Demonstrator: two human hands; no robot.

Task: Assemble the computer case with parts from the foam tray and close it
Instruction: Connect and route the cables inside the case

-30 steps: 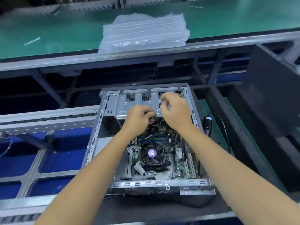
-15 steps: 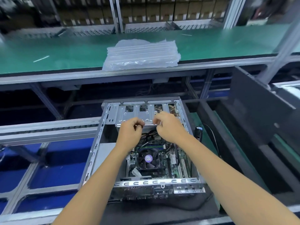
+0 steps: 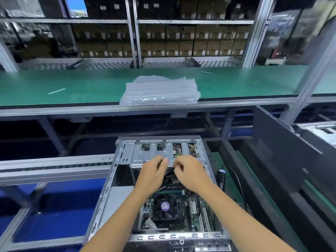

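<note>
Left hand: our left hand (image 3: 154, 171) reaches into the open computer case (image 3: 107, 193) with its fingers curled in toward the thumb, over the near edge of the drive cage (image 3: 152, 153). We cannot tell what, if anything, sits between those fingers.
Right hand: our right hand (image 3: 190, 171) is just beside the left, fingertips almost meeting it, fingers curled inward in a narrow pinch. What it holds is too small and blurred for us to name.
Drive cage: a bright metal plate with cut-out windows, directly beyond both hands and touching or nearly touching the fingertips.
Cables: dark cables (image 3: 171, 176) show in the gap under and between our two hands.
Motherboard: the motherboard (image 3: 194, 215) lies on the case floor, nearer to us than the hands, beneath our forearms.
Cooler fan: the black fan (image 3: 165, 206) with a purple round label sits below the left wrist, between our two forearms.
Computer case: it lies on its side, top open, both hands inside its far half.
Screwdriver: a dark electric screwdriver (image 3: 221, 177) stands outside the case, right of our right hand.
Plastic bags: a stack of clear plastic bags (image 3: 160, 91) rests on the green bench (image 3: 54, 82), well beyond the hands.
</note>
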